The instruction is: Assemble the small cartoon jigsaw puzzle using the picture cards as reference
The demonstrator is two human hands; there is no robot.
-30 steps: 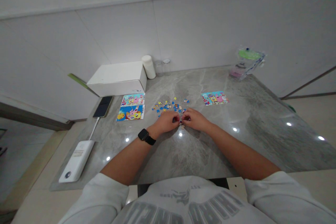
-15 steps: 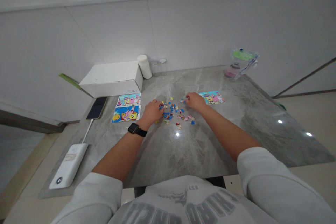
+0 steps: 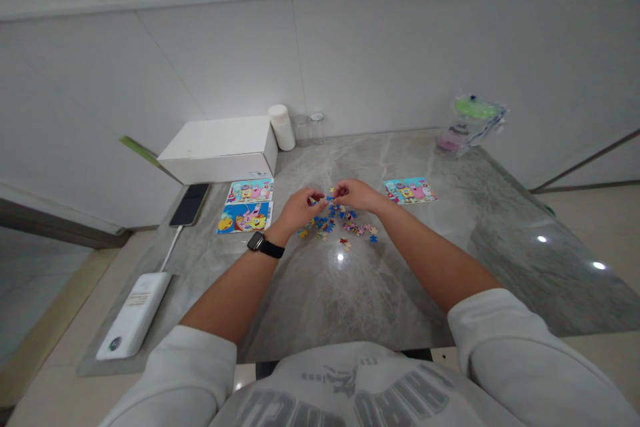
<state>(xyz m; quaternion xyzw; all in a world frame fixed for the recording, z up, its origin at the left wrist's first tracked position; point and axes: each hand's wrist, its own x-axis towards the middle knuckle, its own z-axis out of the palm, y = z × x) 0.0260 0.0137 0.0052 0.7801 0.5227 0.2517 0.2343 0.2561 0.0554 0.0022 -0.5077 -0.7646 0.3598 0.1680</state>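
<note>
Head: fingers partly hide puzzle pieces (grip unclear).

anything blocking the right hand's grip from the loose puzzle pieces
Nothing visible stands between the grip of the right hand and the loose puzzle pieces; it is at their far side. The left hand is close by, toward their left, and the picture card at right lies off to the side.

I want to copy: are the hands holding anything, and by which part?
I can't tell: the left hand and right hand are close together by puzzle pieces, but any hold is too small to see.
</note>
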